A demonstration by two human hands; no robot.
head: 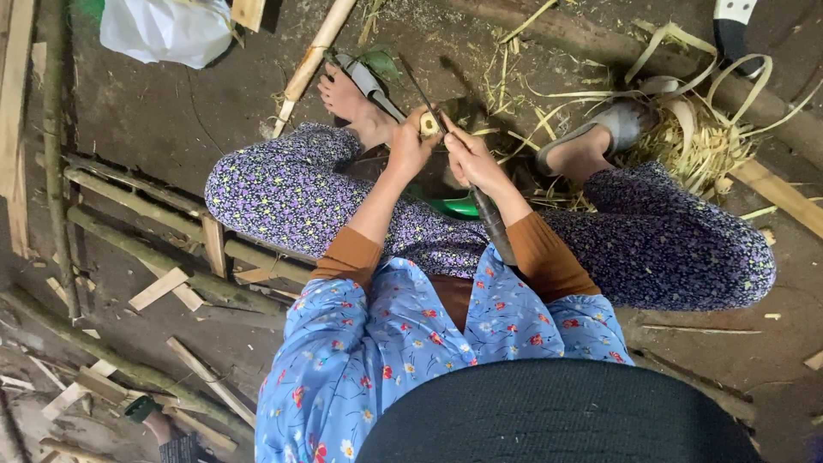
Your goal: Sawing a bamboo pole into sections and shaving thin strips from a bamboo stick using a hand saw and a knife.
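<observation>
Clasped a short bamboo stub (pixel 428 124) in the left hand (pixel 408 147), grip wrapped round it, pale cut end turned up toward the camera. Clenched the right hand (pixel 472 165) on a long knife (pixel 493 225), grip closed high on the dark handle.

Ran the knife's long axis from about 5 o'clock, at the handle butt over the lap, to about 11 o'clock, at the thin blade tip beyond the stub. Crossed the stub's top on the way; touching or just above, too small to tell.

Sat at 11 o'clock from the right grip, just beside it, and inside the left grip itself, so nearer the left hand. Stood between the two knees, above a bright green object (pixel 454 207) half hidden under the wrists.

Kept both feet in grey sandals (pixel 619 123) on the dirt floor (pixel 154 103), at 11 and 1 o'clock from the hands. Left pale bamboo shavings (pixel 694 137) heaped at 2 o'clock, bamboo poles (pixel 137 206) lying at 9 o'clock, and a white bag (pixel 163 30) well apart at 10 o'clock.
</observation>
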